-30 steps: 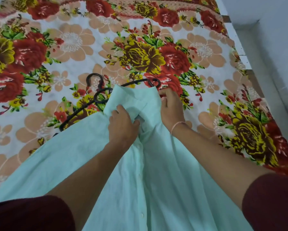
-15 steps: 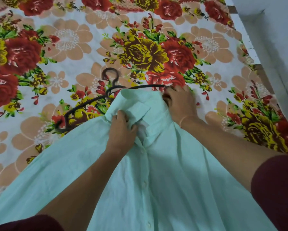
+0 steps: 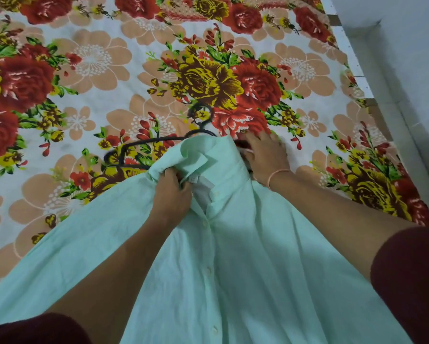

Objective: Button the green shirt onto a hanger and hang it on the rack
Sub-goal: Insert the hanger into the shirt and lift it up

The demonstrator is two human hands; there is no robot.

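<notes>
Green shirt [image 3: 233,256] centre-bottom on floral bedsheet [image 3: 96,100], black hanger [image 3: 156,140] sticking out at collar; left hand [image 3: 171,194] grips collar fabric beside white neck label [image 3: 200,182] (text unreadable), right hand [image 3: 265,155] flat, fingers spread, at collar's right edge.

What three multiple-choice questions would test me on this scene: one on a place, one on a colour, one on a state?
1. Where does the hanger lie?
A) on a rack
B) on the floral bedsheet, partly inside the shirt
C) on the floor

2. What colour is the hanger?
A) white
B) pink
C) black

3. What is the left hand doing?
A) gripping shirt fabric by the collar
B) lying flat on the bedsheet
C) lifting the hanger's hook

Answers: 1 B, its hook and one arm show on the bedsheet beyond the collar; 2 C, its wire is black; 3 A, its fingers curl round the fabric.
</notes>
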